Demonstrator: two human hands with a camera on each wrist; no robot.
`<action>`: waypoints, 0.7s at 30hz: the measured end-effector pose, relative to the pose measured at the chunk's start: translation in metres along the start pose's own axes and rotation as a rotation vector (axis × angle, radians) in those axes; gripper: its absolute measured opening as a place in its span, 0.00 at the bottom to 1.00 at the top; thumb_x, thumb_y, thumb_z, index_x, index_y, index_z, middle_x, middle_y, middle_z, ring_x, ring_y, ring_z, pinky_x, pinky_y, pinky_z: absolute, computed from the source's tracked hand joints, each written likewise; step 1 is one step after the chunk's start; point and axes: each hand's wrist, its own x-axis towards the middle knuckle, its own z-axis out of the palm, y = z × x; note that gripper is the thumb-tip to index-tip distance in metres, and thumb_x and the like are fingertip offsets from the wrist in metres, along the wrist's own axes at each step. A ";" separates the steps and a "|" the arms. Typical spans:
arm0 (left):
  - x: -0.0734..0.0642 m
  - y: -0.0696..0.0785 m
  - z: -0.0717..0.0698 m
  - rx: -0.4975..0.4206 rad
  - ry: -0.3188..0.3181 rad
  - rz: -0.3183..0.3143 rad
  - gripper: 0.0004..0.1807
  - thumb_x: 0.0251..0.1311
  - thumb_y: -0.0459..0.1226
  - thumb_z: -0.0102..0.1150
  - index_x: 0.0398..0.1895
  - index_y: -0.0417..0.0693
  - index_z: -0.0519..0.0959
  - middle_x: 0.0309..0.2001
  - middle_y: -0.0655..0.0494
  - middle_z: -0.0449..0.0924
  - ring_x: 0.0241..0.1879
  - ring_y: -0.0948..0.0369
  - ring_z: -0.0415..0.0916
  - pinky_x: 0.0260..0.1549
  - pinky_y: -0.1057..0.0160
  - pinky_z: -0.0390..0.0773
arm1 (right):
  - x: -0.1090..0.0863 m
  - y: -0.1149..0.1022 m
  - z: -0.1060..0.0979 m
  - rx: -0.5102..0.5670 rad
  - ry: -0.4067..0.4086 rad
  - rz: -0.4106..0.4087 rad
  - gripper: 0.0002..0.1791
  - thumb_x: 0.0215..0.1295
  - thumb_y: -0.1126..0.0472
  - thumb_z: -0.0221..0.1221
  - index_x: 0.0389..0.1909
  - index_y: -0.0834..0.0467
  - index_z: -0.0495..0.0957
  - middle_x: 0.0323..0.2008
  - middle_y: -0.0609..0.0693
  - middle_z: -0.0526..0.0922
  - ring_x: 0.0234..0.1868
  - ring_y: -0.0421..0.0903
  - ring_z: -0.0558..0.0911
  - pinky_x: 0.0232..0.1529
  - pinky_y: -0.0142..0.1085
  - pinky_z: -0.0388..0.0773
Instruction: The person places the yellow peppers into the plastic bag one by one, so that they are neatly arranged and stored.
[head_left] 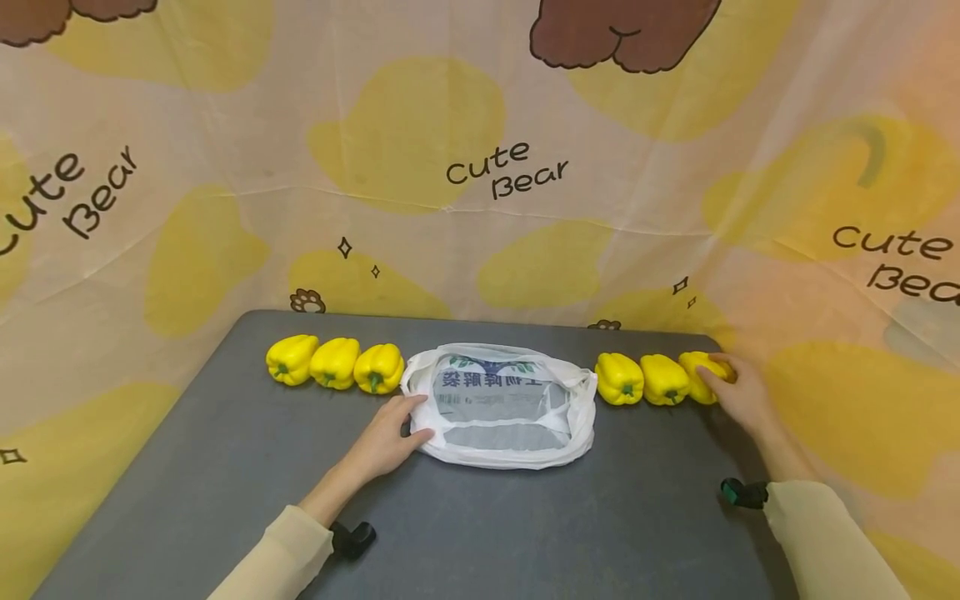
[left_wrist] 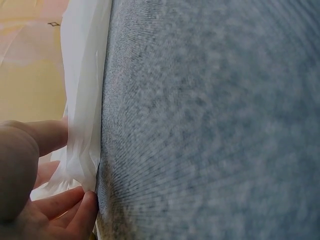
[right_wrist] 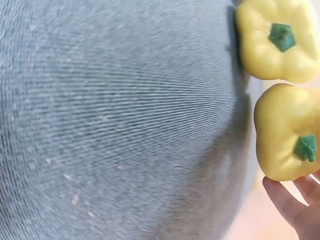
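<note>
A white plastic bag (head_left: 510, 455) with printed lettering lies on the grey table, its mouth spread wide and facing up. My left hand (head_left: 381, 439) holds the bag's left edge; in the left wrist view, thumb and fingers (left_wrist: 59, 202) close on the white film (left_wrist: 85, 100). At the far right end of the row, my right hand (head_left: 741, 398) grips a yellow bell pepper (head_left: 690, 372), thumb across its front. The right wrist view shows fingertips at the side of this pepper (right_wrist: 275, 132), its green stem visible, with a neighbouring pepper (right_wrist: 255, 45) beside it.
Two more yellow bell peppers (head_left: 619, 379) sit between the bag and my right hand. Three others (head_left: 334, 363) stand in a row left of the bag. Behind the grey table (head_left: 510, 533) hangs a patterned cloth (head_left: 405, 133).
</note>
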 end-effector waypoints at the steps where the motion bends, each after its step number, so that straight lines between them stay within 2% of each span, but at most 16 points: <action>1: 0.000 0.000 0.000 -0.001 0.001 0.002 0.31 0.65 0.40 0.67 0.70 0.40 0.71 0.63 0.41 0.73 0.54 0.49 0.72 0.56 0.46 0.74 | 0.000 -0.002 -0.001 -0.002 0.004 -0.002 0.33 0.77 0.50 0.55 0.65 0.75 0.68 0.64 0.76 0.68 0.58 0.71 0.71 0.47 0.56 0.73; 3: -0.001 0.001 -0.001 -0.006 0.002 0.002 0.31 0.65 0.40 0.67 0.70 0.40 0.71 0.63 0.40 0.73 0.54 0.48 0.72 0.56 0.46 0.74 | 0.000 -0.005 -0.005 -0.008 0.013 -0.003 0.33 0.77 0.49 0.55 0.65 0.75 0.68 0.64 0.76 0.69 0.55 0.69 0.73 0.43 0.49 0.73; 5: -0.001 0.002 -0.001 -0.009 0.001 -0.001 0.31 0.65 0.40 0.67 0.70 0.40 0.71 0.63 0.40 0.72 0.55 0.48 0.72 0.57 0.46 0.74 | -0.001 -0.010 -0.008 -0.013 0.020 0.000 0.34 0.76 0.49 0.55 0.66 0.75 0.68 0.64 0.76 0.68 0.53 0.67 0.73 0.41 0.47 0.72; 9: 0.001 0.002 0.000 -0.008 -0.005 -0.009 0.32 0.66 0.40 0.66 0.71 0.40 0.70 0.63 0.40 0.72 0.55 0.48 0.72 0.57 0.46 0.74 | -0.001 -0.018 -0.014 -0.001 0.040 0.001 0.34 0.76 0.49 0.55 0.66 0.75 0.67 0.65 0.77 0.66 0.55 0.70 0.71 0.44 0.55 0.71; 13: 0.001 0.001 -0.001 -0.005 -0.007 -0.012 0.32 0.66 0.40 0.66 0.71 0.40 0.70 0.63 0.40 0.72 0.54 0.48 0.71 0.56 0.46 0.73 | 0.000 -0.028 -0.018 0.010 0.071 -0.020 0.34 0.76 0.49 0.57 0.66 0.75 0.68 0.64 0.77 0.66 0.61 0.74 0.67 0.52 0.66 0.67; 16: 0.002 0.000 -0.001 -0.003 -0.004 -0.014 0.32 0.66 0.40 0.66 0.71 0.40 0.70 0.63 0.40 0.72 0.55 0.47 0.71 0.57 0.45 0.73 | 0.002 -0.035 -0.019 0.008 0.087 -0.052 0.33 0.75 0.50 0.58 0.65 0.76 0.69 0.63 0.77 0.68 0.63 0.75 0.65 0.57 0.69 0.63; 21: 0.001 0.001 0.000 -0.003 -0.003 -0.016 0.32 0.66 0.40 0.66 0.71 0.40 0.70 0.63 0.40 0.72 0.57 0.46 0.71 0.59 0.45 0.72 | 0.004 -0.052 -0.019 -0.018 0.103 -0.098 0.31 0.74 0.51 0.59 0.62 0.75 0.72 0.61 0.75 0.72 0.63 0.74 0.67 0.58 0.68 0.62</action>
